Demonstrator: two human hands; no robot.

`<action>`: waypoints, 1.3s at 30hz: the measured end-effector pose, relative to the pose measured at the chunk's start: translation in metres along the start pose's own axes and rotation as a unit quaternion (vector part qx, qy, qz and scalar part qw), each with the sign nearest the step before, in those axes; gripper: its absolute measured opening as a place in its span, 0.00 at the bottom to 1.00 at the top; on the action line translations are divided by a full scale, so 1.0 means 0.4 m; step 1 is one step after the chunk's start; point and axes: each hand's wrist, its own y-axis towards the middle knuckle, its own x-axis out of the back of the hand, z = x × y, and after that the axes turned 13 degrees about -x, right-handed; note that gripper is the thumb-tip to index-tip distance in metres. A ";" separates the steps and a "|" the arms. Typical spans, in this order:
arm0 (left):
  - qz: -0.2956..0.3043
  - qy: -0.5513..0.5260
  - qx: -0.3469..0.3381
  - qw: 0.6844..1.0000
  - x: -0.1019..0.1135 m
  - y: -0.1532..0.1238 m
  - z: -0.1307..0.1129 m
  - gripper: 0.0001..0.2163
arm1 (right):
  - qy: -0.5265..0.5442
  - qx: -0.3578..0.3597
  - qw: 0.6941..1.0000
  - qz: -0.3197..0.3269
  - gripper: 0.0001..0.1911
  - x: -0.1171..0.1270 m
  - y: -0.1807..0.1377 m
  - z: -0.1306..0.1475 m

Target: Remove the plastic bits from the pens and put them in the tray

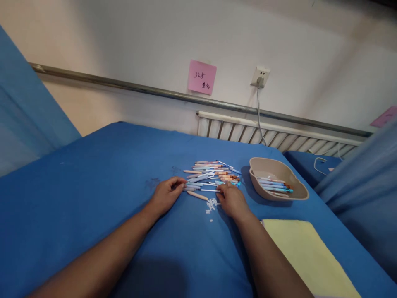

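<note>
A pile of pens and loose pen parts (207,167) lies in the middle of the blue-covered surface (124,165). At its left edge, my left hand (167,194) has thumb and fingers closed around the end of a pale pen barrel (191,189). A thin white pen refill (209,190) stretches from near that barrel toward my right hand (232,200), whose fingertips pinch its right end. Just below the refill lie a peach-coloured pen barrel (197,195) and a scatter of small white pieces (211,203), too small to name.
To the right stands a beige basin (300,191) with several pens (274,185) in it. A yellow cloth or pad (307,252) lies beside my right forearm. Behind the surface are a white radiator (226,126) and a plugged-in cable (259,111); blue curtains (27,99) hang at both sides.
</note>
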 end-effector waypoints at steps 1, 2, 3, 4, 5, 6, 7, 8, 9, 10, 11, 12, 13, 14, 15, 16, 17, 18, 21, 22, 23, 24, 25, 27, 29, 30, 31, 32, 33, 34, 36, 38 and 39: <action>-0.008 -0.010 0.003 1.000 0.002 0.003 0.003 0.14 | -0.004 -0.004 1.000 0.002 0.11 0.000 0.000 0.000; -0.019 -0.022 0.006 1.000 0.004 0.005 0.006 0.14 | -0.007 -0.006 1.000 0.004 0.10 0.000 0.001 0.001; -0.029 -0.033 0.009 0.999 0.005 0.008 0.010 0.14 | -0.008 -0.007 1.000 0.006 0.09 0.001 0.001 0.001; -0.038 -0.044 0.014 0.998 0.007 0.011 0.014 0.14 | -0.008 -0.006 1.000 0.008 0.08 0.001 0.002 0.001; -0.047 -0.054 0.019 0.997 0.008 0.014 0.018 0.14 | -0.008 -0.005 1.000 0.011 0.07 0.001 0.003 0.002; -0.055 -0.063 0.024 0.996 0.009 0.016 0.022 0.14 | -0.009 -0.003 1.000 0.014 0.06 0.001 0.004 0.002; -0.060 -0.071 0.029 0.995 0.009 0.018 0.026 0.14 | -0.011 0.000 1.000 0.016 0.05 0.000 0.005 0.001; -0.063 -0.079 0.033 0.994 0.009 0.019 0.028 0.14 | -0.015 0.006 1.000 0.018 0.05 -0.001 0.005 0.001; -0.065 -0.085 0.035 0.994 0.008 0.019 0.030 0.15 | -0.020 0.012 1.000 0.020 0.04 -0.002 0.006 0.001; -0.065 -0.088 0.036 0.993 0.008 0.019 0.030 0.15 | -0.026 0.019 0.999 0.020 0.04 -0.003 0.006 0.000; -0.065 -0.089 0.037 0.993 0.007 0.019 0.029 0.15 | -0.031 0.026 0.999 0.019 0.04 -0.003 0.006 0.000; -0.066 -0.087 0.039 0.993 0.007 0.018 0.027 0.15 | -0.033 0.032 0.999 0.018 0.04 -0.003 0.006 0.000; -0.066 -0.085 0.042 0.993 0.007 0.017 0.025 0.15 | -0.034 0.039 0.999 0.018 0.05 -0.003 0.005 0.000; -0.068 -0.083 0.045 0.993 0.008 0.016 0.023 0.15 | -0.034 0.044 0.998 0.019 0.05 -0.002 0.004 0.000; -0.070 -0.082 0.046 0.993 0.009 0.016 0.021 0.15 | -0.033 0.050 0.998 0.021 0.06 -0.001 0.003 0.000; -0.074 -0.085 0.045 0.993 0.010 0.015 0.020 0.15 | -0.032 0.055 0.998 0.023 0.07 0.001 0.002 0.001; -0.078 -0.090 0.044 0.992 0.012 0.015 0.019 0.15 | -0.032 0.059 0.997 0.025 0.07 0.003 0.000 0.001; -0.081 -0.094 0.042 0.991 0.014 0.016 0.018 0.15 | -0.035 0.062 0.997 0.027 0.09 0.005 -0.002 0.002; -0.083 -0.098 0.044 0.991 0.017 0.017 0.018 0.15 | -0.053 0.068 0.996 0.030 0.11 0.011 -0.007 0.006; -0.082 -0.093 0.047 0.991 0.018 0.018 0.018 0.15 | -0.060 0.069 0.995 0.033 0.12 0.013 -0.009 0.007; -0.080 -0.088 0.050 0.992 0.018 0.018 0.018 0.15 | -0.065 0.072 0.995 0.038 0.13 0.015 -0.011 0.008; -0.078 -0.085 0.052 0.992 0.018 0.018 0.018 0.15 | -0.069 0.076 0.994 0.042 0.14 0.018 -0.012 0.008; -0.075 -0.083 0.054 0.992 0.017 0.019 0.019 0.15 | -0.070 0.078 0.993 0.046 0.15 0.020 -0.014 0.009; -0.066 -0.085 0.055 0.993 0.016 0.019 0.021 0.15 | -0.067 0.084 0.992 0.058 0.15 0.025 -0.017 0.009; -0.060 -0.089 0.053 0.993 0.015 0.020 0.023 0.15 | -0.059 0.087 0.992 0.066 0.14 0.028 -0.019 0.008; -0.058 -0.091 0.051 0.993 0.014 0.020 0.024 0.15 | -0.055 0.087 0.992 0.068 0.13 0.029 -0.019 0.008; -0.056 -0.091 0.050 0.993 0.014 0.020 0.025 0.15 | -0.051 0.087 0.992 0.070 0.13 0.029 -0.020 0.008; -0.054 -0.092 0.048 0.993 0.014 0.020 0.026 0.15 | -0.049 0.086 0.993 0.069 0.12 0.029 -0.020 0.008; -0.052 -0.091 0.048 0.993 0.014 0.019 0.027 0.15 | -0.048 0.083 0.993 0.067 0.12 0.028 -0.019 0.008; -0.048 -0.088 0.048 0.994 0.014 0.019 0.028 0.15 | -0.050 0.081 0.993 0.067 0.12 0.027 -0.018 0.008; -0.036 -0.075 0.046 0.995 0.015 0.018 0.030 0.15 | -0.054 0.075 0.993 0.068 0.12 0.025 -0.016 0.008; -0.025 -0.061 0.039 0.997 0.016 0.017 0.032 0.14 | -0.054 0.070 0.993 0.072 0.12 0.022 -0.013 0.006; -0.020 -0.057 0.035 0.998 0.017 0.017 0.034 0.14 | -0.050 0.068 0.994 0.073 0.11 0.021 -0.011 0.005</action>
